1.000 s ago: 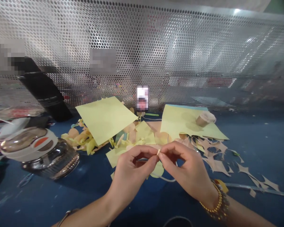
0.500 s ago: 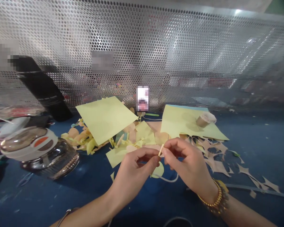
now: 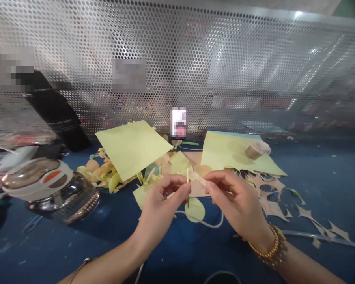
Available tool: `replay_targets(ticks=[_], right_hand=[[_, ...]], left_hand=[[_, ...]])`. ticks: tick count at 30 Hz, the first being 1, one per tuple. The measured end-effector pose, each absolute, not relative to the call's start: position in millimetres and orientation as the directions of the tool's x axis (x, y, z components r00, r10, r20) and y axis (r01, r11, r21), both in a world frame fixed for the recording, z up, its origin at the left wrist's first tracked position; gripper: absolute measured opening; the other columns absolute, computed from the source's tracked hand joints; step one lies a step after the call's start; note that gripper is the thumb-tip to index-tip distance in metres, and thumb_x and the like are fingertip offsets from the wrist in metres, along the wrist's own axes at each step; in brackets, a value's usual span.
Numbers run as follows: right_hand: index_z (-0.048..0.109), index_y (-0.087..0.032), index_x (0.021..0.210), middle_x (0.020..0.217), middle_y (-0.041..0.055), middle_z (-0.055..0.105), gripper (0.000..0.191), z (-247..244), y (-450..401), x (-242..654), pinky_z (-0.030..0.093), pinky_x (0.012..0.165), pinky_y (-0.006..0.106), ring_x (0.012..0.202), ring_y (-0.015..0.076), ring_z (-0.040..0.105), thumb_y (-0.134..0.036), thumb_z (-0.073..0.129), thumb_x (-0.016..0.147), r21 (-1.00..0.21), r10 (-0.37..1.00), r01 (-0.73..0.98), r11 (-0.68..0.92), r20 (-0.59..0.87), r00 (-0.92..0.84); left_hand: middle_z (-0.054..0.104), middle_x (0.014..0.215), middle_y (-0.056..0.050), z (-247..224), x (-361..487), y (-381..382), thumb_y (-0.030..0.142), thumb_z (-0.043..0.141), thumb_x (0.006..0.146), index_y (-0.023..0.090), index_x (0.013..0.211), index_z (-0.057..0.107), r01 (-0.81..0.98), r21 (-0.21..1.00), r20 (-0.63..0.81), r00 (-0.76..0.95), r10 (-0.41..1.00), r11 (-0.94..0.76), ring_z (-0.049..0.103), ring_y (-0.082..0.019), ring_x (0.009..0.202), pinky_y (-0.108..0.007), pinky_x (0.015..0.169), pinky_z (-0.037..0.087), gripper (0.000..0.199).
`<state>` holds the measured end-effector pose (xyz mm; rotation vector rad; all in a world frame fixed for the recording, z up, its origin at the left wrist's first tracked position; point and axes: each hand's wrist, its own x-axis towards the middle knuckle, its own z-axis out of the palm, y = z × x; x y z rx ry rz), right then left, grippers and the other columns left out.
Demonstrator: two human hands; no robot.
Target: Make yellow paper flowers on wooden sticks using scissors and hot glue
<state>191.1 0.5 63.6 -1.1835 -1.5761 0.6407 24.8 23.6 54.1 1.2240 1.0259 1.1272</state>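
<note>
My left hand pinches a thin pale yellow stick between thumb and fingers and holds it nearly upright. In the thumb and fingers of my right hand is a pale, narrow strip. The strip's far end meets the top of the stick; whether it sticks there I cannot tell. Below the hands, a yellow-green paper circle lies on the dark blue table, with a white cord running across it. Yellow and peach paper pieces are spread just beyond my fingers.
At left stand a clear-bodied device with a white-rimmed lid and a leaning black box. Yellow sheets lie behind, a small roll on the right one. Peach cut-out scraps lie at right. A perforated metal panel closes the back.
My hands have moved apart slightly, the left one shifting left. The stick has turned more upright, and the pale strip now shows between it and my right hand.
</note>
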Motion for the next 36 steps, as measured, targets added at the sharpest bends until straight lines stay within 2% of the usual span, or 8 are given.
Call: replay_targets(ticks=[5, 12, 18, 21, 24, 29, 32, 36], right_hand=[[0.063, -0.023, 0.089, 0.077, -0.0017, 0.065, 0.009, 63.9, -1.8, 188.2, 0.05, 0.056, 0.02, 0.059, 0.0094, 0.06, -0.021, 0.055, 0.086, -0.809, 0.9, 0.419, 0.413, 0.434, -0.049], [0.063, -0.024, 0.089, 0.08, -0.002, 0.065, 0.009, 60.2, -3.7, 180.3, 0.049, 0.057, 0.021, 0.063, 0.0099, 0.058, -0.019, 0.058, 0.083, -0.823, 0.91, 0.394, 0.409, 0.4, -0.11], [0.06, -0.021, 0.076, 0.07, -0.0026, 0.054, 0.005, 59.1, 0.0, 181.0, 0.042, 0.049, 0.024, 0.054, 0.0097, 0.048, -0.019, 0.06, 0.081, -0.798, 0.905, 0.439, 0.414, 0.411, -0.108], [0.058, -0.021, 0.074, 0.07, -0.0023, 0.053, 0.006, 58.8, 1.6, 182.1, 0.043, 0.051, 0.024, 0.056, 0.0102, 0.049, -0.017, 0.06, 0.079, -0.806, 0.906, 0.424, 0.412, 0.413, -0.095], [0.057, -0.02, 0.079, 0.069, -0.0023, 0.055, 0.003, 59.7, 2.6, 184.2, 0.044, 0.051, 0.023, 0.056, 0.0102, 0.05, -0.02, 0.057, 0.082, -0.865, 0.936, 0.359, 0.35, 0.34, -0.092], [0.059, -0.02, 0.081, 0.062, -0.0026, 0.055, 0.015, 62.4, 3.5, 187.7, 0.044, 0.05, 0.022, 0.056, 0.0109, 0.052, -0.025, 0.048, 0.09, -0.904, 0.946, 0.282, 0.32, 0.319, -0.051], [0.061, -0.02, 0.087, 0.074, -0.0003, 0.059, 0.021, 61.0, 5.0, 187.9, 0.049, 0.057, 0.024, 0.061, 0.0111, 0.056, -0.027, 0.042, 0.094, -0.933, 0.947, 0.173, 0.316, 0.32, -0.006], [0.058, -0.025, 0.109, 0.1, 0.0031, 0.063, 0.021, 56.2, 6.7, 188.0, 0.053, 0.059, 0.026, 0.066, 0.0117, 0.061, -0.03, 0.042, 0.095, -0.953, 0.95, 0.028, 0.301, 0.303, 0.081]], left_hand=[[0.062, 0.079, 0.0, 51.1, 23.8, 25.3, 0.031, 0.064, 0.079, 0.019, 0.085, 0.064, -0.127, 0.991, 0.05, 0.139, 0.989, -0.032, 0.058, -0.013, 0.072, -0.026, 0.071, 0.051, 0.013], [0.062, 0.076, 0.002, 57.8, 26.9, 19.7, 0.029, 0.068, 0.076, 0.019, 0.08, 0.06, -0.275, 0.953, -0.074, 0.204, 0.976, 0.13, 0.059, -0.011, 0.073, -0.024, 0.071, 0.053, 0.014], [0.065, 0.076, 0.002, 58.3, 28.9, 18.4, 0.027, 0.069, 0.075, 0.017, 0.078, 0.06, -0.345, 0.916, -0.125, 0.243, 0.962, 0.206, 0.061, -0.009, 0.071, -0.02, 0.068, 0.051, 0.014], [0.065, 0.073, 0.002, 58.6, 29.3, 18.5, 0.027, 0.069, 0.076, 0.018, 0.077, 0.06, -0.336, 0.921, -0.113, 0.253, 0.961, 0.197, 0.06, -0.009, 0.069, -0.019, 0.068, 0.051, 0.013], [0.065, 0.072, 0.002, 58.4, 28.7, 19.0, 0.027, 0.067, 0.077, 0.018, 0.078, 0.061, -0.292, 0.944, -0.084, 0.24, 0.967, 0.155, 0.059, -0.008, 0.068, -0.02, 0.069, 0.05, 0.011], [0.066, 0.075, 0.0, 56.8, 26.8, 19.5, 0.03, 0.066, 0.078, 0.019, 0.081, 0.062, -0.185, 0.982, 0.004, 0.221, 0.975, 0.038, 0.06, -0.012, 0.071, -0.024, 0.07, 0.051, 0.012], [0.065, 0.072, 0.0, 57.6, 25.6, 17.7, 0.03, 0.065, 0.078, 0.019, 0.08, 0.062, -0.143, 0.989, 0.057, 0.209, 0.976, -0.027, 0.061, -0.013, 0.07, -0.025, 0.068, 0.051, 0.012], [0.064, 0.071, 0.0, 59.2, 24.7, 14.8, 0.028, 0.066, 0.078, 0.018, 0.079, 0.063, -0.098, 0.992, 0.101, 0.192, 0.976, -0.083, 0.06, -0.012, 0.069, -0.023, 0.063, 0.05, 0.01]])
